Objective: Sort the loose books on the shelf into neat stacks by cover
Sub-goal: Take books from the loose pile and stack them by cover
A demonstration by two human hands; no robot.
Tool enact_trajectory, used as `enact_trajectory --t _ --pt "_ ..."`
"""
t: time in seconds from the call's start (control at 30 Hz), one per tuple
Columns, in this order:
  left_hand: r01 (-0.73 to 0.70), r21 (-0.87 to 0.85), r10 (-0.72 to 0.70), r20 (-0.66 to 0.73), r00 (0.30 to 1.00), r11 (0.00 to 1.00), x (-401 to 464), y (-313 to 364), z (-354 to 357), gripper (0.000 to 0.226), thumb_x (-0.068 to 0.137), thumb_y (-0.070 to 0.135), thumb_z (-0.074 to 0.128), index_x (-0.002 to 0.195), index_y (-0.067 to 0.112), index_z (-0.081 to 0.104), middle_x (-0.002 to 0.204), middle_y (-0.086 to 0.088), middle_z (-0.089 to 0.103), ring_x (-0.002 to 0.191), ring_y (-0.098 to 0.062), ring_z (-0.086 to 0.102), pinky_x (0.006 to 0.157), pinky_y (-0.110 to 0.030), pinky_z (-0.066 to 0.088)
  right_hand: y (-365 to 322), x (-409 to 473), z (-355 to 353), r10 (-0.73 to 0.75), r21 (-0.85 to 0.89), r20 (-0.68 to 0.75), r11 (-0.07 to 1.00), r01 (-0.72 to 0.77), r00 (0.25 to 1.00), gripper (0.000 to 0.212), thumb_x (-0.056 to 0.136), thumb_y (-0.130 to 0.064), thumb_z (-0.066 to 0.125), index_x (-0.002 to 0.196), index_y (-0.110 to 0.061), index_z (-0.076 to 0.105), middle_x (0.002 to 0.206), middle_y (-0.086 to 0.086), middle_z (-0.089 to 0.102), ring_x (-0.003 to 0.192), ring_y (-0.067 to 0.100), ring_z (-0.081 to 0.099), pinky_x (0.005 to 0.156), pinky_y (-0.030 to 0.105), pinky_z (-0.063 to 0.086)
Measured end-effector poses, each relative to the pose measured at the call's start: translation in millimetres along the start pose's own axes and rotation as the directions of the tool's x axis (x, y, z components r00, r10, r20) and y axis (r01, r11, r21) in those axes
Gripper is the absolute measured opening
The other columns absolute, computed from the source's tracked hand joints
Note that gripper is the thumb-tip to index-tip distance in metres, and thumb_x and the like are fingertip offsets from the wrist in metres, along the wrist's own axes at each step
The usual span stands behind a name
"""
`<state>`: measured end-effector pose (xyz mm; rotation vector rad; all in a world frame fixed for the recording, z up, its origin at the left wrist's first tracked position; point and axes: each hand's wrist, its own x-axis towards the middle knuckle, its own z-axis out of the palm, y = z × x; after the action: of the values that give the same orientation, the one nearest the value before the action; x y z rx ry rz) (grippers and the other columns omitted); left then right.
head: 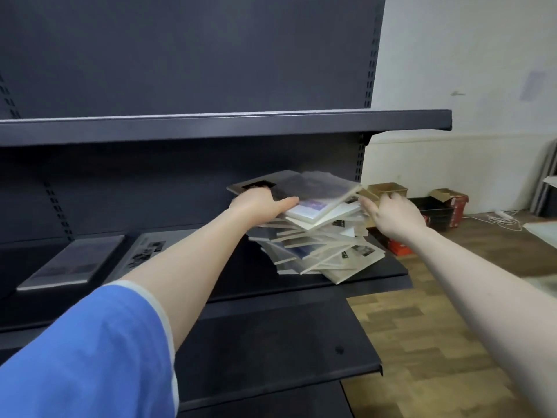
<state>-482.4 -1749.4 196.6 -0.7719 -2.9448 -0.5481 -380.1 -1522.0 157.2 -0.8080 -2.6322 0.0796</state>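
Dark metal shelving [301,285] is filling most of my view, with the messy pile of books [316,239] sitting at the right end of the middle shelf. I am laying my left hand [262,203] flat on the top books, fingers straight, to steady the leaning heap. My right hand [391,214] is reaching for the pile's right edge, fingers loosely spread and holding nothing. Two grey-covered books [72,262] are lying apart at the left, probably as the start of sorted stacks.
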Motion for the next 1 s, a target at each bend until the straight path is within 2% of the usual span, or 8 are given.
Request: enact_trajectory --t 0.07,0.17,0.3,0.47,0.6,0.7,0.8,1.0 --pt "0.009 0.013 -0.008 -0.027 1.000 1.000 2.5 2.9 -4.3 0.076 0.082 0.069 0.047 0.122 0.006 0.054 0.109 -0.006 0.063 0.098 -0.024 0.059 0.079 -0.033 0.047 -1.3 5.6 2.1 -0.047 0.000 0.008 0.999 0.047 0.999 0.082 0.092 -0.059 0.004 0.131 -0.004 0.049 0.123 0.026 0.052 0.116 0.038 0.048 0.094 0.045 0.039" --pt "0.033 -0.009 -0.033 -0.014 0.999 0.999 5.5 6.2 -10.5 0.085 0.078 0.068 0.056 0.133 0.005 0.045 0.126 -0.009 0.056 0.112 -0.026 0.055 0.085 -0.032 0.046 1.8 16.2 8.9 -0.090 0.048 0.054 0.995 0.087 0.994 0.095 0.077 -0.060 -0.014 0.138 -0.016 0.043 0.118 0.024 0.053 0.110 0.038 0.049 0.087 0.045 0.044" --pt "0.093 -0.103 -0.085 0.073 0.994 0.990 3.7 7.7 -13.5 0.101 0.075 0.066 0.061 0.145 0.002 0.028 0.147 -0.013 0.037 0.130 -0.030 0.042 0.103 -0.035 0.040 -8.1 17.2 8.3 -0.095 0.240 0.012 0.967 0.089 0.995 0.042 0.102 -0.029 0.020 0.142 -0.025 0.032 0.125 0.020 0.051 0.115 0.037 0.046 0.088 0.042 0.046" --pt "0.164 -0.364 -0.141 0.088 0.986 0.917 5.0 3.2 -7.5 0.078 0.071 0.057 0.071 0.123 0.003 0.050 0.097 -0.005 0.055 0.072 -0.016 0.051 0.056 -0.025 0.040 -20.7 24.6 7.4 -0.138 0.343 0.057 0.933 0.110 0.989 0.047 0.103 -0.036 0.015 0.141 -0.023 0.039 0.113 0.018 0.057 0.117 0.035 0.044 0.083 0.038 0.041" --pt "0.153 -0.526 -0.115 0.104 0.988 0.836 4.5 -0.2 -2.7 0.044 0.078 0.044 0.071 0.098 0.010 0.053 0.083 -0.001 0.055 0.068 -0.014 0.050 0.057 -0.024 0.041 -34.9 21.7 1.9 -0.150 0.372 0.077 0.922 0.111 0.986 0.040 0.104 -0.037 0.017 0.095 -0.017 0.051 0.066 0.001 0.039 0.097 0.030 0.046 0.075 0.032 0.036" --pt "0.164 -0.689 -0.098 0.134 0.986 0.706 -3.0 -3.3 1.1 0.047 0.083 0.035 0.069 0.116 0.006 0.051 0.095 -0.004 0.064 0.065 -0.012 0.059 0.055 -0.023 0.049 -42.9 21.2 0.5 -0.134 0.385 0.089 0.919 0.090 0.987 0.053 0.102 -0.044 0.024 0.064 -0.014 0.045 0.064 0.004 0.046 0.086 0.024 0.044 0.073 0.031 0.034" --pt "0.147 -0.778 -0.080 0.125 0.989 0.610 -11.0 -7.3 8.0 0.046 0.087 0.030 0.065 0.124 0.007 0.049 0.100 -0.006 0.064 0.060 -0.011 0.060 0.041 -0.019 0.044 -45.8 24.1 1.8 -0.092 0.428 0.087 0.903 0.046 0.992 0.058 0.096 -0.056 0.032 0.073 -0.009 0.057 0.077 0.010 0.059 0.085 0.028 0.054 0.069 0.031 0.039" --pt "0.113 -0.894 -0.062 0.096 0.993 0.433 -27.1 -11.2 22.5 0.024 0.094 0.024 0.057 0.110 0.010 0.048 0.086 -0.004 0.060 0.046 -0.004 0.058 0.037 -0.016 0.038 -54.6 30.0 -0.4 -0.043 0.627 0.067 0.779 -0.009 0.997 0.058 0.084 -0.062 0.052 0.109 -0.010 0.063 0.104 0.007 0.065 0.092 0.027 0.062 0.085 0.044 0.054"
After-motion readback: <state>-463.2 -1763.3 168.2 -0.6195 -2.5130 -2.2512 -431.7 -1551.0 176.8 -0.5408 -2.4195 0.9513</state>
